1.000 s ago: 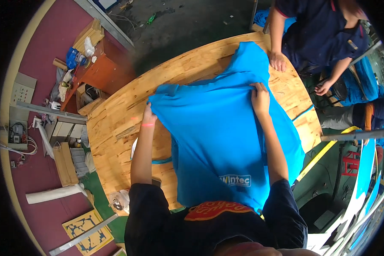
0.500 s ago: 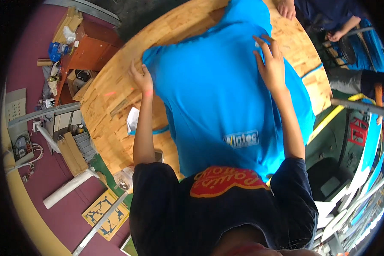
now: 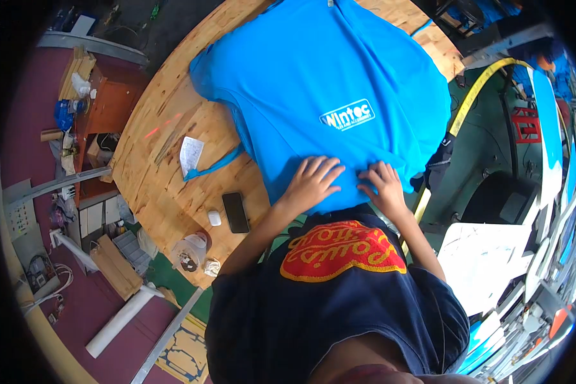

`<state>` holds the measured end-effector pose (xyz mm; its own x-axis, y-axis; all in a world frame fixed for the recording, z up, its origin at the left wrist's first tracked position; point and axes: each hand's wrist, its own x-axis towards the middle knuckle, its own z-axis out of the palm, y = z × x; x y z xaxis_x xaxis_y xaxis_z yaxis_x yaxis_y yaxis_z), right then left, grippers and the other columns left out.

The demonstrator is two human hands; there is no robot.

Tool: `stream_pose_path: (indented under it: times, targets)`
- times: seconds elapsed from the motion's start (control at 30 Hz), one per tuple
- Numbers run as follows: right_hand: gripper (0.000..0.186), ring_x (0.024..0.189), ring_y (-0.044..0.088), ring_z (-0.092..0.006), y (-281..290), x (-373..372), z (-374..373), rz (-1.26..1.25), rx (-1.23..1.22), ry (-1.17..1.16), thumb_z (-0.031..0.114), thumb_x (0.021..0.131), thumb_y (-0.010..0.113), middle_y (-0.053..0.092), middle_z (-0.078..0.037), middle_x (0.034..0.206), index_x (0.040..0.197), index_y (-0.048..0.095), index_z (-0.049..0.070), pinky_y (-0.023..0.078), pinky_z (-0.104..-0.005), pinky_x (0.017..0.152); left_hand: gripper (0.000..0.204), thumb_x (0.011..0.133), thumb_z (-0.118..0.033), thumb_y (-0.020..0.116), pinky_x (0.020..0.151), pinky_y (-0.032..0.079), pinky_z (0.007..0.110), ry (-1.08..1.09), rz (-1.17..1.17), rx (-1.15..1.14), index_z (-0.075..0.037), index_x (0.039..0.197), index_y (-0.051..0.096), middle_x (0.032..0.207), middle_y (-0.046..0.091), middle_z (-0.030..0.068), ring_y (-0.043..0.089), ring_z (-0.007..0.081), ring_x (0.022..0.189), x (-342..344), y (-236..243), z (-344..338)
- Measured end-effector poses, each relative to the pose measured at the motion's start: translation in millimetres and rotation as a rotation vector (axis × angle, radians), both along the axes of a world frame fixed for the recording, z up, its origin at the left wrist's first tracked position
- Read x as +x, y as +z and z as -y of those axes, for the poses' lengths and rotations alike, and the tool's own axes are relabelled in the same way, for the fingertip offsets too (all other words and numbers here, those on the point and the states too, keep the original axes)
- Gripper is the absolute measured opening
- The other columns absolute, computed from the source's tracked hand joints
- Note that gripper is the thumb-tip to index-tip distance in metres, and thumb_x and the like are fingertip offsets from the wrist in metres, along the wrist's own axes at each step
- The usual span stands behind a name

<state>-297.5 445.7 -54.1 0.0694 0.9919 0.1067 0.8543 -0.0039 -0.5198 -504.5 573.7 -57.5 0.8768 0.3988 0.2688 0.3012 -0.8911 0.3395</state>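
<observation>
I see my left hand (image 3: 312, 181) and right hand (image 3: 383, 184) pressed flat, fingers spread, gripping nothing, on the near hem of the blue shirt (image 3: 326, 77) spread over the wooden table (image 3: 166, 128), pinning it smooth; a black phone (image 3: 235, 212) lies just left

black phone (image 3: 236, 212) | white earbud case (image 3: 215, 218) | paper slip (image 3: 191, 154) | wooden table (image 3: 153, 173)
</observation>
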Motion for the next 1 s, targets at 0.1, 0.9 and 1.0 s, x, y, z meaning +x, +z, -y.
stream_pose_path:
  times: [0.1, 0.9, 1.0]
  targets:
    - [0.025, 0.092, 0.056, -0.0279, -4, -4, 0, -0.03, 0.031, -0.029, 0.018, 0.076, 0.077, 0.054, -0.007, 0.096, 0.095, 0.062, 0.013, 0.044, -0.0402, 0.074, 0.027, 0.081, -0.031, 0.072, 0.094, 0.043, 0.038, -0.037, 0.021, 0.043, -0.013, 0.101, 0.069, 0.112, 0.061, -0.0003, 0.057, 0.0186, 0.107, 3, -7, 4]
    - [0.015, 0.089, 0.061, -0.0331, -8, 143, -64, -0.074, 0.178, -0.525, 0.018, 0.085, 0.068, 0.062, -0.012, 0.093, 0.095, 0.063, 0.007, 0.049, -0.0453, 0.074, 0.013, 0.095, -0.016, 0.054, 0.078, 0.052, 0.042, 0.086, 0.063, -0.153, -0.01, 0.097, 0.065, 0.098, 0.068, 0.0083, 0.065, 0.0326, 0.093, 143, 71, -130]
    - [0.019, 0.093, 0.061, -0.0304, -14, 166, -78, 0.038, 0.032, -0.496, 0.022, 0.082, 0.072, 0.062, -0.009, 0.093, 0.09, 0.061, 0.009, 0.049, -0.0458, 0.075, 0.014, 0.095, -0.014, 0.054, 0.082, 0.052, 0.042, 0.149, 0.05, -0.206, -0.011, 0.099, 0.067, 0.104, 0.069, 0.0086, 0.064, 0.0329, 0.101, 214, 43, -218]
